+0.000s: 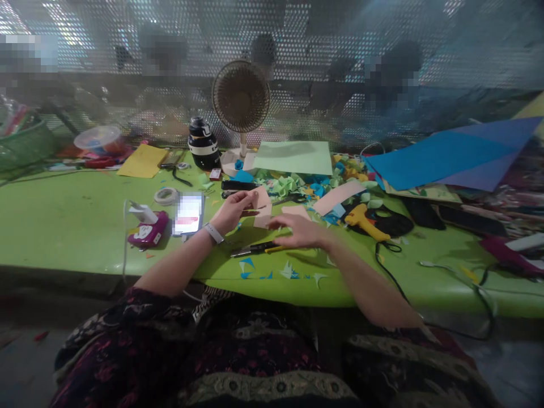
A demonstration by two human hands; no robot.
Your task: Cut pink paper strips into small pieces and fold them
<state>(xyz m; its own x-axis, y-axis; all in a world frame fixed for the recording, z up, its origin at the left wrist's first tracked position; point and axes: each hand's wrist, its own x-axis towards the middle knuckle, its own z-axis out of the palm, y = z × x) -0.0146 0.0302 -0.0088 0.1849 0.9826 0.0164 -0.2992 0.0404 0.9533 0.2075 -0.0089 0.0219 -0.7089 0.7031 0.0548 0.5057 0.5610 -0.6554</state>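
My left hand (233, 214), with a pale band at the wrist, pinches a piece of pale pink paper (262, 195) between thumb and fingers. To its right, my right hand (300, 231) hovers over the table with fingers partly stretched and apart; its fingertips are by the paper's lower right edge, and I cannot tell whether they touch. Below the right hand lie scissors or a similar cutting tool (250, 249) with dark and yellow handles, partly hidden by that hand. Another pink piece (296, 212) lies just behind the right hand.
A phone (187, 213), tape roll (166, 196) and purple power strip (148, 231) lie left. Behind stand a fan (241, 97) and black bottle (204, 146). Right are a yellow glue gun (366, 222), cable, paper scraps (289, 186) and blue sheets (437, 158). Small cuttings (289, 271) lie in front.
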